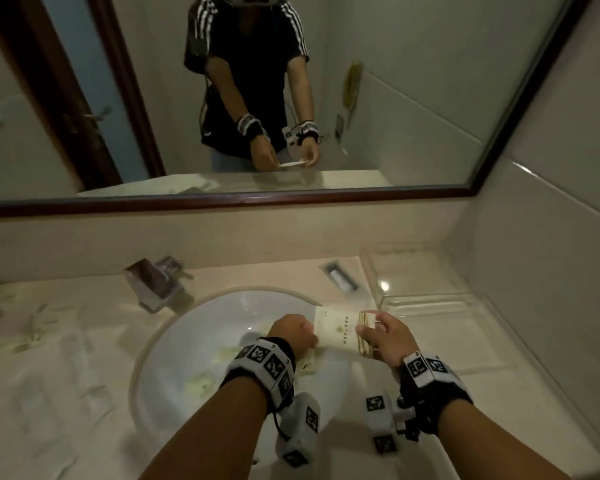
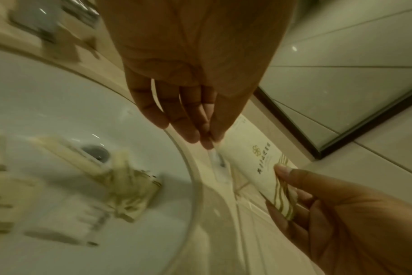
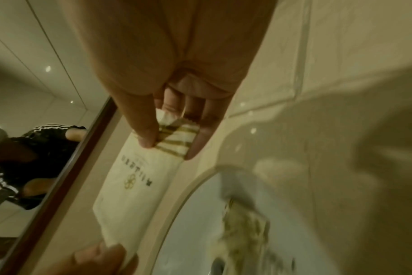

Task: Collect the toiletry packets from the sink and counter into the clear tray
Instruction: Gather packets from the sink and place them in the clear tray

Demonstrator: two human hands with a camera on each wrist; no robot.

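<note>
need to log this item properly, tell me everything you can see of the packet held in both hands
The packet is a flat, cream-white sachet of what looks like coated paper or film, with a gold flower emblem, a line of dark characters and wavy gold stripes at one end, whose edge is serrated. It is held roughly level above the far right rim of the sink. The right hand pinches the striped end between thumb and fingers; the left hand holds the plain end. It touches nothing else.

Bathroom: sink (image 1: 187, 327), faucet (image 1: 156, 285), wall mirror (image 1: 395, 98) (tiled walls).
</note>
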